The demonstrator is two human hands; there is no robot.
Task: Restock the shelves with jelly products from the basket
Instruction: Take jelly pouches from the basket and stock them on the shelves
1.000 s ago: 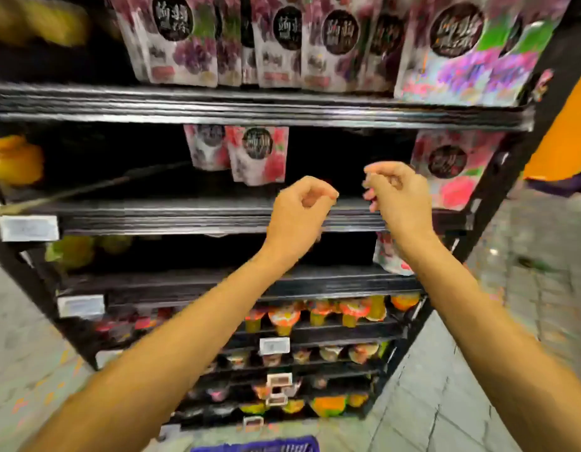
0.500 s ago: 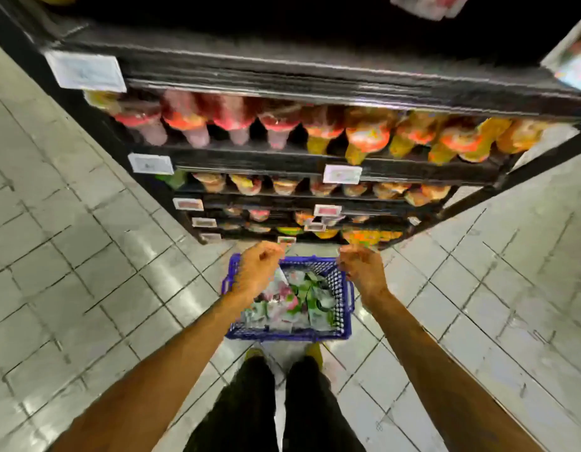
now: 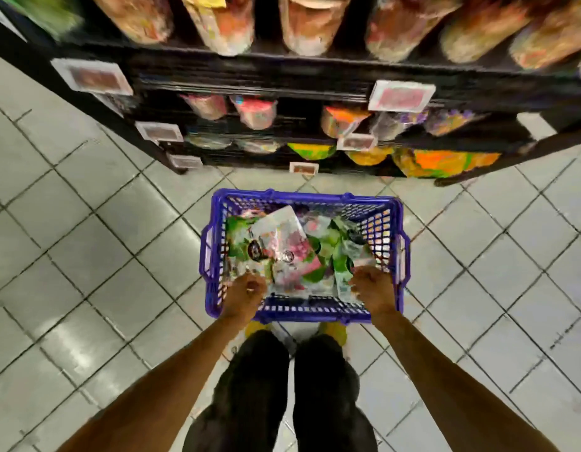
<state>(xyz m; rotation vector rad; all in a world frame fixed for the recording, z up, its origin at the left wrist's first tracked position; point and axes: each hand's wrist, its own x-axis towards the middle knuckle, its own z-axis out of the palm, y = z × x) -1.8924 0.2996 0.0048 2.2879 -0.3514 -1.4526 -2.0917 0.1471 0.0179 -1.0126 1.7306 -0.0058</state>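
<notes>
Reaching into the blue basket (image 3: pixel 302 196) is the step judged to be in hand: a second ago both hands were held up at the edge of a middle shelf, half a second ago they were lowered above the basket, and now they are sunk inside it at its near wall. The left hand (image 3: pixel 246 290) is seen at the basket's 7 o'clock corner and the right hand (image 3: pixel 373 288) at its 5 o'clock corner, each with fingers curled over the jelly pouches (image 3: pixel 284 243). Because of blur, it cannot be told whether a pouch is already pinched or only touched. The pouches are heaped loosely in the basket, which is set on the tiled floor (image 3: pixel 87 256) just in front of the person's feet, with the shelves (image 3: pixel 282 71) at 12 o'clock. The shift is read as one placement finished and a fresh pick-up begun. Many pouches are left in the basket, so the restocking is judged far from complete, and a lift back towards the shelves will be needed next
</notes>
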